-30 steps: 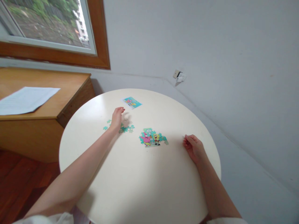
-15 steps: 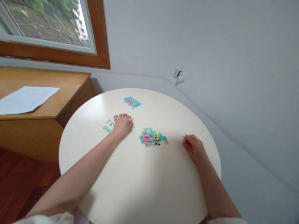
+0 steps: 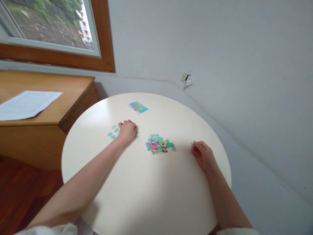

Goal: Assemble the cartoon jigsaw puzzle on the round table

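Note:
A round cream table point(image 3: 146, 189) carries a partly joined cartoon jigsaw point(image 3: 159, 144) near its middle. Several loose teal puzzle pieces point(image 3: 112, 133) lie to its left. My left hand point(image 3: 127, 130) rests on those loose pieces with fingers curled down over them; what it grips is hidden. My right hand point(image 3: 203, 155) lies on the table to the right of the jigsaw, fingers curled in, apart from the pieces. A small picture card point(image 3: 138, 107) showing the same cartoon lies at the far side of the table.
A wooden desk point(image 3: 44, 120) with a sheet of paper point(image 3: 26, 103) stands left of the table, under a wood-framed window point(image 3: 56, 32). A grey wall with a small socket point(image 3: 187, 79) runs behind and to the right. Dark wooden floor point(image 3: 22, 192) shows at lower left.
My left hand has come down from above the loose pieces and curled its fingers over them. The right hand and the joined jigsaw have stayed still.

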`<state>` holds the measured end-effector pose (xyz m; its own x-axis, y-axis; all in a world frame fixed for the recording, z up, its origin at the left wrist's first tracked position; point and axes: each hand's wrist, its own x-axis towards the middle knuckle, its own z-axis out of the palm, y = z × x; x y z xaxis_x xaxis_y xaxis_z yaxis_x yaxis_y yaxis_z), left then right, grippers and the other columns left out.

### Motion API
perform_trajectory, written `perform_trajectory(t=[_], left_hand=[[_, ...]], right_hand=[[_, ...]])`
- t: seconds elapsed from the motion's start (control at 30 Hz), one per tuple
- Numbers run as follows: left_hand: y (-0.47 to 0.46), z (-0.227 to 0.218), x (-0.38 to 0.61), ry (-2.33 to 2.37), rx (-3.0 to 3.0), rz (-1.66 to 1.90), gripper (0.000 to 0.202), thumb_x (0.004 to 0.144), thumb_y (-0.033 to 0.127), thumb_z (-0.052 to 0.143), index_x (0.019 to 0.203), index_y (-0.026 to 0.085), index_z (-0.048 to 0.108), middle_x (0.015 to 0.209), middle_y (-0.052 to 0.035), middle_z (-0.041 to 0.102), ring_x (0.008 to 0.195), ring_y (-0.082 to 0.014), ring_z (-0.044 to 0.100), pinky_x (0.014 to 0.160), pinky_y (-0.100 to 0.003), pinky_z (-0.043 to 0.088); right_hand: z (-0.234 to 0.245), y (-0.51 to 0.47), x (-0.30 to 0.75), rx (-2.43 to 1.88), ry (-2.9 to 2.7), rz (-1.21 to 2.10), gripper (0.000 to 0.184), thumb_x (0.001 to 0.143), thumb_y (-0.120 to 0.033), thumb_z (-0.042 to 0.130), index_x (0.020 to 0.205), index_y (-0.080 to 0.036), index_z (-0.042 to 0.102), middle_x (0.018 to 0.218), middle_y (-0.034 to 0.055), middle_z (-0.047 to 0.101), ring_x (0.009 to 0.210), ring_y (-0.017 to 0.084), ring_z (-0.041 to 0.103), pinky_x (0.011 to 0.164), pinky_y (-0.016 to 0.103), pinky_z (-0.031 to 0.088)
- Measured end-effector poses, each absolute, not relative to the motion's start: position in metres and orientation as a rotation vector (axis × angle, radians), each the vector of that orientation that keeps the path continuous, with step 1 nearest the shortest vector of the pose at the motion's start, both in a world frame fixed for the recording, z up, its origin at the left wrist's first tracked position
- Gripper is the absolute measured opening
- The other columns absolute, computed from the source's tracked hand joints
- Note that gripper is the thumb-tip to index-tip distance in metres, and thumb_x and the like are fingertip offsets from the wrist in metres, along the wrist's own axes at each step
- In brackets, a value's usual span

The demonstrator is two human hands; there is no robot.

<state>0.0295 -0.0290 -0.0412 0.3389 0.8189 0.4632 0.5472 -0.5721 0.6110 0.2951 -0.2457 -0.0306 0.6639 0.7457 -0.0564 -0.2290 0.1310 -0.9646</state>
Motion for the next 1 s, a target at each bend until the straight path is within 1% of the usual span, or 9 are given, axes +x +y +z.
perform_trajectory(t=[0.07,0.17,0.27,0.53,0.73,0.87,1.0], left_hand=[[-0.030,-0.037,0.029,1.297,2.338,0.922,0.016,0.069,0.014,0.055,0.054,0.017,0.062,0.076,-0.0124,0.062,0.087,-0.0322,0.053,0.082,-0.049,0.028],[-0.033,-0.030,0.029,1.429,2.438,0.623,0.017,0.076,0.018,0.051,0.072,0.018,0.067,0.092,-0.0125,0.063,0.094,-0.0309,0.053,0.080,-0.045,0.030],[-0.035,-0.025,0.029,1.494,2.453,0.536,0.016,0.077,0.019,0.050,0.080,0.018,0.066,0.098,-0.0108,0.063,0.096,-0.0287,0.053,0.078,-0.041,0.031],[-0.038,-0.021,0.031,1.469,2.411,0.624,0.016,0.076,0.016,0.048,0.079,0.019,0.063,0.093,-0.0070,0.066,0.095,-0.0245,0.056,0.080,-0.038,0.030],[-0.041,-0.016,0.030,1.434,2.499,0.634,0.017,0.075,0.013,0.048,0.076,0.017,0.065,0.092,-0.0092,0.067,0.097,-0.0257,0.054,0.081,-0.040,0.028],[-0.043,-0.013,0.029,1.436,2.530,0.562,0.019,0.075,0.011,0.047,0.074,0.016,0.065,0.085,-0.0106,0.067,0.098,-0.0271,0.052,0.083,-0.042,0.027],[-0.042,-0.014,0.028,1.425,2.565,0.539,0.022,0.073,0.009,0.046,0.072,0.018,0.066,0.078,-0.0096,0.064,0.096,-0.0269,0.051,0.083,-0.043,0.028]], right_hand=[[-0.031,-0.246,0.295,-1.253,-0.509,0.753,0.034,0.046,-0.036,0.084,0.053,-0.017,0.056,0.051,-0.0027,0.054,0.048,0.006,0.047,0.043,0.017,0.038],[-0.031,-0.246,0.296,-1.260,-0.512,0.753,0.035,0.046,-0.037,0.085,0.053,-0.017,0.056,0.050,-0.0031,0.054,0.048,0.006,0.047,0.044,0.017,0.038],[-0.031,-0.245,0.296,-1.266,-0.527,0.748,0.036,0.047,-0.038,0.084,0.053,-0.018,0.055,0.051,-0.0031,0.054,0.048,0.006,0.047,0.044,0.018,0.039],[-0.030,-0.245,0.295,-1.268,-0.534,0.749,0.038,0.045,-0.039,0.084,0.054,-0.018,0.055,0.051,-0.0034,0.053,0.048,0.006,0.047,0.042,0.018,0.037],[-0.030,-0.245,0.295,-1.263,-0.542,0.753,0.036,0.047,-0.038,0.084,0.054,-0.017,0.055,0.052,-0.0028,0.054,0.049,0.006,0.047,0.043,0.018,0.037],[-0.031,-0.245,0.295,-1.263,-0.524,0.754,0.036,0.046,-0.037,0.084,0.054,-0.017,0.056,0.052,-0.0028,0.054,0.049,0.006,0.047,0.044,0.018,0.038],[-0.033,-0.245,0.297,-1.277,-0.558,0.743,0.036,0.049,-0.039,0.083,0.055,-0.017,0.055,0.053,-0.0025,0.054,0.049,0.006,0.047,0.044,0.019,0.038]])
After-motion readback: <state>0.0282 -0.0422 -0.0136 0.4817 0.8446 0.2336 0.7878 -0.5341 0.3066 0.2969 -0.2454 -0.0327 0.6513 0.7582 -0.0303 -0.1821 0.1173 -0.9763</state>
